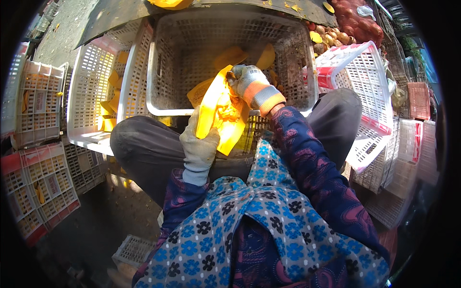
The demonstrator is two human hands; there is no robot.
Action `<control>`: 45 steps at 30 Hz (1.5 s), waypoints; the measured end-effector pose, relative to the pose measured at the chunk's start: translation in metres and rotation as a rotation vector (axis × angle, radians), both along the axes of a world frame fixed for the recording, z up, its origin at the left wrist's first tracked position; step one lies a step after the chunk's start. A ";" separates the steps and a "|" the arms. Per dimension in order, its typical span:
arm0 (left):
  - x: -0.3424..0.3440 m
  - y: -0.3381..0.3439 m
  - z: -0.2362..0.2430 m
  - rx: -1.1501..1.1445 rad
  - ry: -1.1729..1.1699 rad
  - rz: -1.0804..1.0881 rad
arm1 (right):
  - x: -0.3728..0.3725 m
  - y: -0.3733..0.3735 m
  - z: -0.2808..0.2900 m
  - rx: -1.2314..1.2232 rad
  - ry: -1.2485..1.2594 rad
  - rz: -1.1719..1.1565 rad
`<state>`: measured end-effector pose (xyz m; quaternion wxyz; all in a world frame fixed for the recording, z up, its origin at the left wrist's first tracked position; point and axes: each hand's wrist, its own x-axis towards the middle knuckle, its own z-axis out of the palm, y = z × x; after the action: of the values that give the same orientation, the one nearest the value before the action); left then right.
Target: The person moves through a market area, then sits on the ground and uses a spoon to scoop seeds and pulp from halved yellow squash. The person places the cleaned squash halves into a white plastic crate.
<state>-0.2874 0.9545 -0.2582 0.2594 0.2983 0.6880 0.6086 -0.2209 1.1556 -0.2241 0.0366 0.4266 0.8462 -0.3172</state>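
Note:
A long cut piece of pumpkin (207,113), bright orange-yellow, is tilted up in front of me over the near edge of a crate. Stringy pulp (227,111) fills its hollow. My left hand (199,149), in a grey glove, grips its lower left side. My right hand (250,82), in a grey glove with an orange cuff, is closed at the upper right of the hollow. Whatever its fingers hold is hidden. Below and behind lies the large grubby crate (192,36), with more pumpkin pieces (266,56) inside.
A white crate (89,72) with pumpkin chunks (114,102) stands left. At right another white crate (367,72) is tilted against my knee. Beyond it are round onion-like vegetables (331,37) and a red mesh sack (353,21). Stacked crates (41,103) line both sides. A board (235,6) crosses the far side.

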 end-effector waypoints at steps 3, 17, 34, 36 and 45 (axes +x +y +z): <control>-0.005 -0.001 0.001 -0.049 0.109 -0.016 | 0.002 0.003 -0.009 -0.131 0.112 -0.021; -0.011 0.008 0.002 -0.146 -0.246 0.082 | 0.020 -0.037 0.005 -0.329 0.079 0.192; -0.012 0.020 0.011 -0.137 -0.190 0.033 | 0.018 -0.024 0.009 -0.366 -0.080 0.020; -0.013 0.023 0.007 -0.156 -0.160 0.022 | 0.015 -0.017 0.012 -0.450 -0.052 -0.050; -0.017 0.031 -0.006 -0.198 0.061 0.078 | -0.001 -0.019 0.019 -0.173 -0.132 0.195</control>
<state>-0.3046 0.9853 -0.2638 0.2429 0.2626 0.7635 0.5378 -0.2220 1.1370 -0.2047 0.1593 0.3577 0.8489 -0.3551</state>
